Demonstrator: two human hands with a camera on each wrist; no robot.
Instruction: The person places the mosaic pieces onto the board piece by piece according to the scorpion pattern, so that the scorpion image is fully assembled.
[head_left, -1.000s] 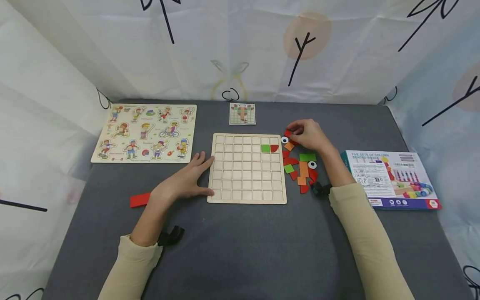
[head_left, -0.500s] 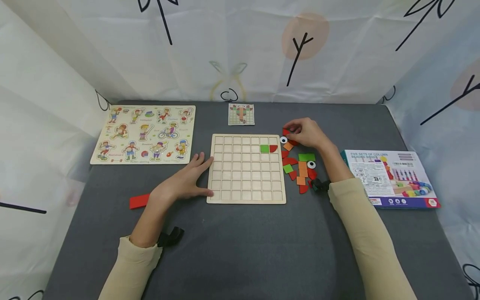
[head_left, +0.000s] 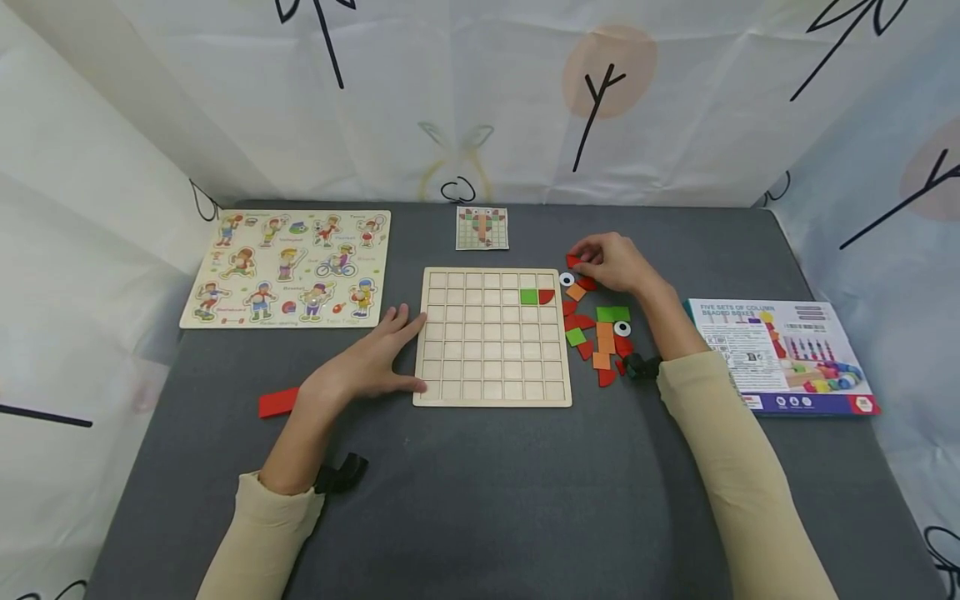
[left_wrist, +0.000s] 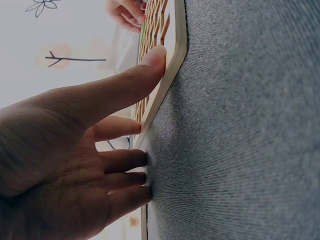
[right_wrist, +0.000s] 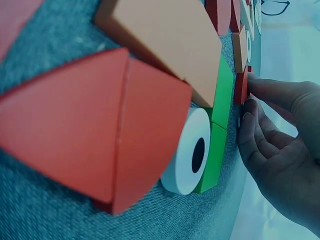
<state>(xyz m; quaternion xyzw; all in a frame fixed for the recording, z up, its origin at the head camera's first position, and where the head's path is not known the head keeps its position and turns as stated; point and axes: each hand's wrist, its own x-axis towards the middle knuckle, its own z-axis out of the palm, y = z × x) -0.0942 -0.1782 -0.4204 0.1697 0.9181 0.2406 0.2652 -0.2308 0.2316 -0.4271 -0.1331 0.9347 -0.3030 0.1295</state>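
A square wooden grid board [head_left: 483, 360] lies mid-table, with a green square [head_left: 528, 297] and a red quarter-circle [head_left: 547, 297] in adjoining cells at its upper right. My left hand [head_left: 366, 365] rests at the board's left edge, fingers spread; in the left wrist view its thumb [left_wrist: 152, 59] touches the rim. Beyond the board's upper right corner, my right hand [head_left: 617, 263] pinches a small red piece [head_left: 573, 261] between thumb and fingers. Its exact shape is partly hidden. Just below lie a white eye disc [head_left: 567, 279], another red piece [head_left: 587, 284] and an orange square [head_left: 576, 292].
Several red, green and orange pieces, with a second eye disc [head_left: 622, 328], lie along the board's right side. A pattern card [head_left: 482, 229] is behind the board. A picture puzzle [head_left: 285, 268] sits back left, a red block [head_left: 278, 402] by the left wrist, a printed box [head_left: 783, 358] at right.
My right hand has shifted slightly up and away from the pile with the red piece, uncovering more of the red piece below. My left hand and the board stay put.
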